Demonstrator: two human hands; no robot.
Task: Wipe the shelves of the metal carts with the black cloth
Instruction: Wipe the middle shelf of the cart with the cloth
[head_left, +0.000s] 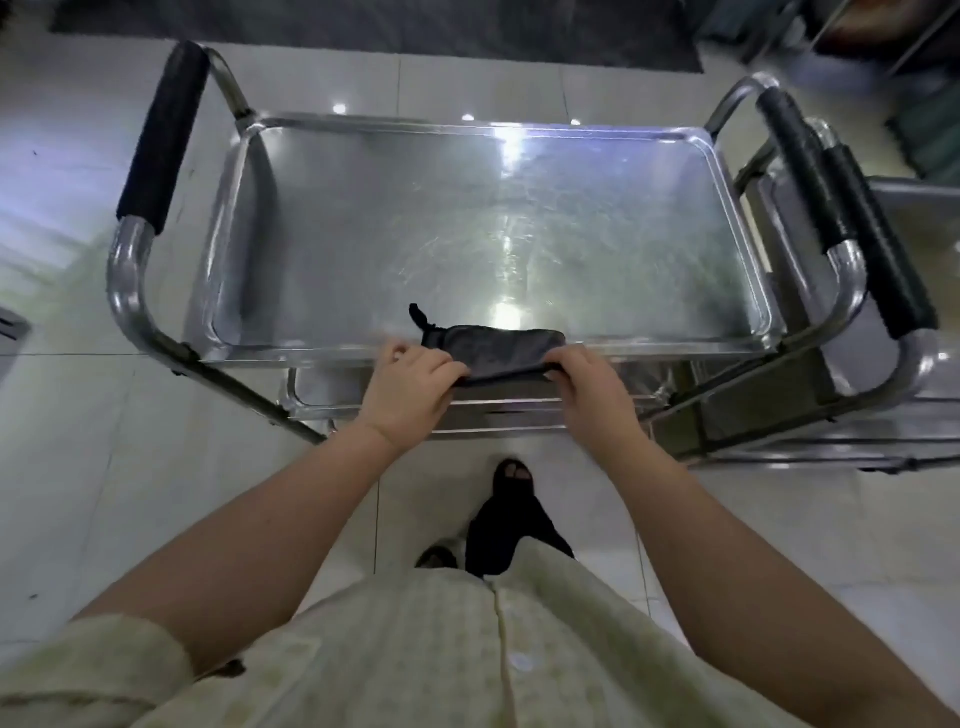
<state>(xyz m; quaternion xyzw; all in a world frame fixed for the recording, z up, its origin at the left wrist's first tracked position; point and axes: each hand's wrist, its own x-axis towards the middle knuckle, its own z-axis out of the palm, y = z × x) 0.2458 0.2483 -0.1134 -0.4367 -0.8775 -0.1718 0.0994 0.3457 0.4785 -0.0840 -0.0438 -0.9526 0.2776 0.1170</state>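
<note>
hands meet at the near rim: left hand (410, 384) and right hand (592, 387) each have fingers clamped on one end of the folded black cloth (493, 353), held stretched between them over the near edge of the cart's top shelf (467, 223). likely step: readying the cloth. next it needs pressing flat on the shelf and sweeping toward the far rim. a second cart (883, 249) stands at right.

At 3 o'clock the second cart (883, 260) is cut off by the frame's edge, and the clutter (857, 31) at 1 o'clock is blurred past telling. The lower shelf (322, 387) is mostly covered by the top shelf (467, 218) (only a strip is seen at 6 o'clock). The fingertips of the left hand (410, 384) and right hand (592, 384) are hidden where the black cloth (498, 351) is gripped.
</note>
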